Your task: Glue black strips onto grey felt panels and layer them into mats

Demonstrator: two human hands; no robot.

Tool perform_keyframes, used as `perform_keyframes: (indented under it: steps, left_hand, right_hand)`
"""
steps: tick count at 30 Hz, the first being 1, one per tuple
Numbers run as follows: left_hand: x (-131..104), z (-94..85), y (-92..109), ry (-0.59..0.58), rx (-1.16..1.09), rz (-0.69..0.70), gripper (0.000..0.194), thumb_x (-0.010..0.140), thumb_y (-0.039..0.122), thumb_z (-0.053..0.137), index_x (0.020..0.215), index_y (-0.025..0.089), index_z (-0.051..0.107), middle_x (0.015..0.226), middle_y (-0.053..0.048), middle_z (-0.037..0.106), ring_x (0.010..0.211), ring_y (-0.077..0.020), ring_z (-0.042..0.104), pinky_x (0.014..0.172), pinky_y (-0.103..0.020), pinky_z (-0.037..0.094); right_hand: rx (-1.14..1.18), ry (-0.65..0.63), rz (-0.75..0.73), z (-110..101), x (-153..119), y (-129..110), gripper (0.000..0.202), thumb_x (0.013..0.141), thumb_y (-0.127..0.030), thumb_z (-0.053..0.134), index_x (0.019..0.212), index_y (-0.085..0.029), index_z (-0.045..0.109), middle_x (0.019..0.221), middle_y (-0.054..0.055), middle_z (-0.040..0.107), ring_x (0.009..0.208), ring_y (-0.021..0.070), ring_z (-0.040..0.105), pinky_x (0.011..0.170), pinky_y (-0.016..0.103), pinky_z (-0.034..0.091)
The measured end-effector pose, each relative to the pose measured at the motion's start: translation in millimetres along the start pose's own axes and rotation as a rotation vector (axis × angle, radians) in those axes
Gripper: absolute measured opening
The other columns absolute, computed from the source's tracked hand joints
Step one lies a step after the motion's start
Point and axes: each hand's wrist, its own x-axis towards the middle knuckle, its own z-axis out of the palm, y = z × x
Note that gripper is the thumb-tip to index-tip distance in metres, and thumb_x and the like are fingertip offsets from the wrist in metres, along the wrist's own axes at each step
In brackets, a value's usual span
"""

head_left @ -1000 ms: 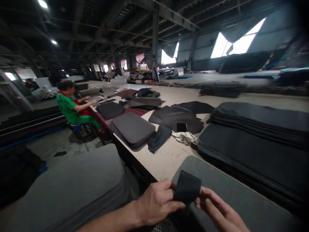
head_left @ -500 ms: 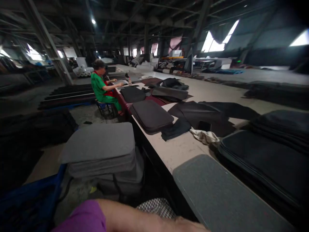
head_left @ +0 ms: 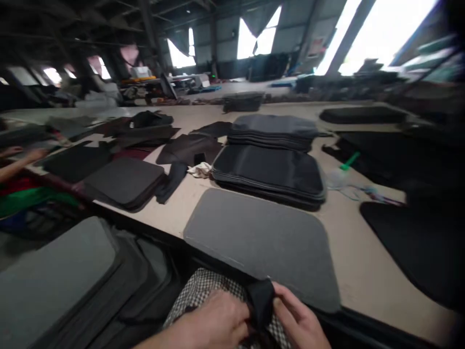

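Observation:
Low in the view, my right hand (head_left: 300, 317) pinches a piece of black cloth (head_left: 260, 300) between thumb and fingers. Just left of it, my left hand (head_left: 221, 317) is closed against the same dark cloth, its fingertips partly hidden. Both hands are over a black-and-white checked fabric (head_left: 198, 290) at my lap. Beyond them a grey rounded panel (head_left: 259, 237) lies flat on the table (head_left: 359, 261), its near side by the table edge.
Behind the panel stands a stack of black panels (head_left: 269, 169). A grey stack (head_left: 58, 276) is at the lower left. Dark panels (head_left: 125, 182) and a whitish cloth (head_left: 200, 169) lie farther left. A person's arm (head_left: 22, 162) shows at the left edge.
The view has swung right, towards the table. Both my hands now show with the black cloth; earlier only a forearm and part of a hand were visible at the bottom.

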Motion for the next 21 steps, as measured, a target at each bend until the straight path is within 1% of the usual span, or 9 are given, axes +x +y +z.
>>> perform_keyframes:
  steps: [2,5,7,9,10,12,15,19,21]
  left_hand:
    - [7.7,8.2,3.3,-0.113,-0.023,0.022,0.014,0.093,0.025,0.061,0.087,0.019,0.072,0.084,-0.005,0.077,0.074,-0.0198,0.072,0.063,-0.024,0.048]
    - [15.8,11.7,4.1,-0.256,-0.118,0.097,0.012,0.090,0.018,0.062,0.094,0.019,0.073,0.091,-0.006,0.078,0.081,-0.0214,0.073,0.073,-0.026,0.052]
    - [18.0,0.7,2.1,-0.267,-0.255,0.158,0.018,0.091,0.019,0.062,0.105,0.021,0.073,0.107,-0.006,0.076,0.095,-0.0222,0.071,0.085,-0.030,0.053]
    - [19.2,-18.3,-2.7,-0.230,-0.455,0.180,0.033,0.088,0.031,0.072,0.120,0.026,0.069,0.122,-0.006,0.070,0.107,-0.0225,0.066,0.093,-0.033,0.051]
    - [20.3,-28.0,-6.1,-0.206,-0.576,0.150,0.045,0.085,0.037,0.077,0.127,0.028,0.065,0.123,-0.005,0.069,0.105,-0.0215,0.064,0.091,-0.032,0.051]
    - [25.0,-43.0,-14.4,-0.154,-0.841,0.015,0.059,0.084,0.048,0.077,0.135,0.025,0.059,0.106,-0.005,0.069,0.089,-0.0169,0.062,0.076,-0.027,0.050]
    - [40.0,-49.9,-26.4,-0.062,-1.169,-0.207,0.047,0.096,0.054,0.058,0.126,0.018,0.059,0.070,0.002,0.058,0.057,-0.0084,0.048,0.053,-0.019,0.035]
    - [71.5,-51.9,-35.2,-0.027,-1.203,-0.318,0.037,0.090,0.052,0.068,0.090,0.016,0.058,0.055,0.006,0.051,0.042,-0.0039,0.036,0.043,-0.017,0.023]
    - [91.3,-59.0,-38.4,-0.011,-1.159,-0.308,0.037,0.087,0.051,0.073,0.089,0.017,0.058,0.054,0.007,0.051,0.040,-0.0035,0.036,0.041,-0.016,0.023]
  right_hand:
    - [0.132,0.007,0.016,2.9,-6.9,-8.7,0.044,0.086,-0.060,0.078,0.107,-0.022,0.075,0.105,0.009,0.072,0.099,0.0284,0.066,0.086,0.033,0.054]
    - [0.259,0.033,-0.008,4.4,-11.8,-19.9,0.040,0.086,-0.054,0.080,0.110,-0.021,0.073,0.102,0.007,0.071,0.091,0.0230,0.065,0.082,0.029,0.052]
    - [0.273,0.024,-0.007,3.8,-12.3,-24.3,0.036,0.088,-0.051,0.080,0.107,-0.021,0.072,0.097,0.005,0.070,0.086,0.0201,0.064,0.078,0.026,0.051]
    - [0.248,-0.005,0.002,2.0,-10.6,-26.9,0.033,0.092,-0.050,0.076,0.107,-0.021,0.072,0.094,0.004,0.069,0.081,0.0186,0.063,0.073,0.026,0.051]
    - [0.223,-0.012,-0.003,1.0,-8.9,-28.0,0.032,0.095,-0.050,0.073,0.107,-0.021,0.071,0.093,0.004,0.069,0.081,0.0188,0.063,0.072,0.026,0.051]
    - [0.151,-0.011,-0.038,-0.1,-4.8,-29.8,0.030,0.098,-0.048,0.069,0.111,-0.021,0.071,0.098,0.005,0.069,0.089,0.0210,0.064,0.079,0.029,0.052]
    - [0.043,0.018,-0.081,2.2,1.2,-30.4,0.028,0.101,-0.045,0.065,0.115,-0.022,0.071,0.104,0.005,0.068,0.103,0.0239,0.063,0.094,0.034,0.049]
    - [0.068,0.053,-0.046,6.6,4.2,-23.4,0.029,0.101,-0.045,0.064,0.118,-0.023,0.067,0.098,0.003,0.067,0.098,0.0221,0.064,0.086,0.032,0.052]
    - [0.118,0.070,-0.009,4.6,3.0,-17.7,0.035,0.102,-0.049,0.062,0.127,-0.024,0.060,0.094,0.001,0.065,0.084,0.0185,0.063,0.072,0.027,0.051]
